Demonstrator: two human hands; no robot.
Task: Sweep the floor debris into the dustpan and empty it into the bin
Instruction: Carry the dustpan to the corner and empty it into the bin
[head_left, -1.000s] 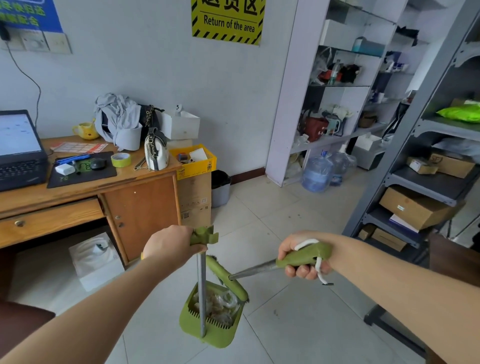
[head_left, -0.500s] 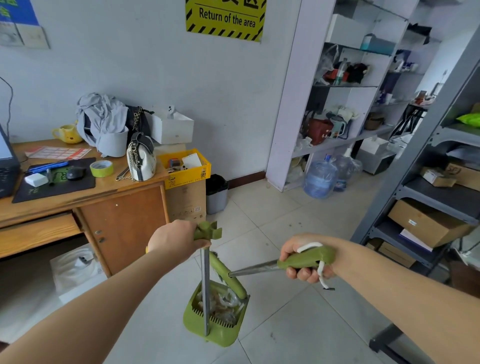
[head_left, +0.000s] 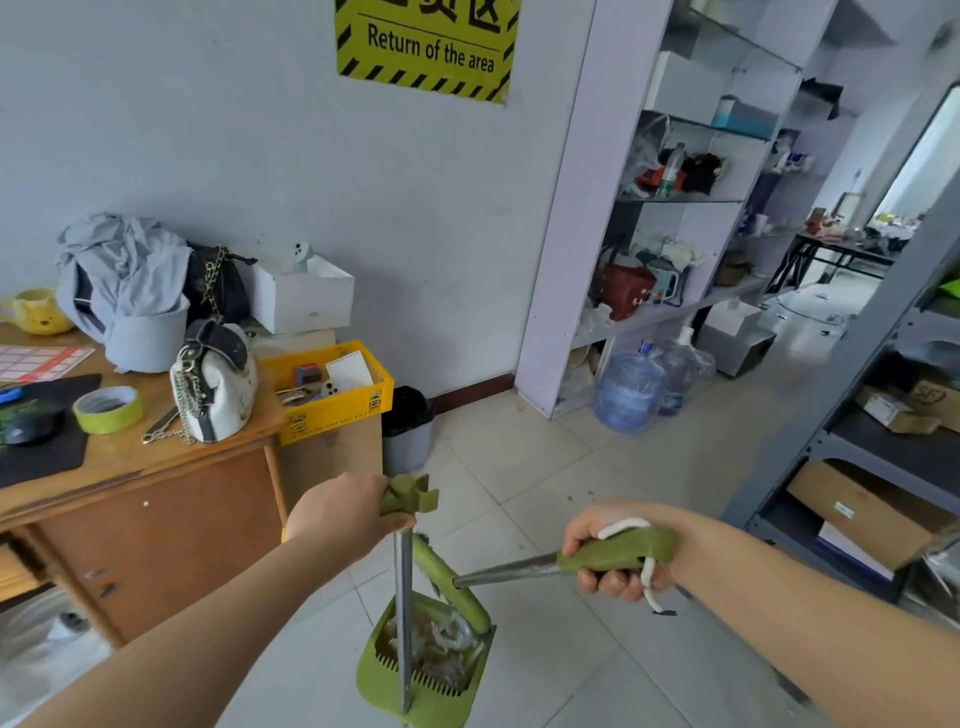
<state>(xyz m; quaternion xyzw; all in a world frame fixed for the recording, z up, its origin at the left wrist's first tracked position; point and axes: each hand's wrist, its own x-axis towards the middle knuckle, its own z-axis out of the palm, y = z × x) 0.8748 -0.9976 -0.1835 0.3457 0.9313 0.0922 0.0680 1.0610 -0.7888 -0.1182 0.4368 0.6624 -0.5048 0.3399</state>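
We see the left hand (head_left: 340, 514) with its grip clamped around the green top of the dustpan handle (head_left: 403, 597), a metal pole that runs straight down to the green dustpan (head_left: 426, 701). The pan holds pale crumpled debris (head_left: 441, 644) behind its comb teeth. The right hand (head_left: 608, 558) has its grip closed on the green broom handle (head_left: 615, 553), with a white loop cord lying over the knuckles; the metal shaft runs left and down to the green broom head (head_left: 452, 584), which rests at the pan's upper edge. Whether the pan touches the tiled floor (head_left: 597, 649) we cannot tell. The bin (head_left: 408, 431), grey with a black liner, stands ahead against the wall, just beside the wooden bench (head_left: 130, 467) and a yellow crate (head_left: 332, 400).
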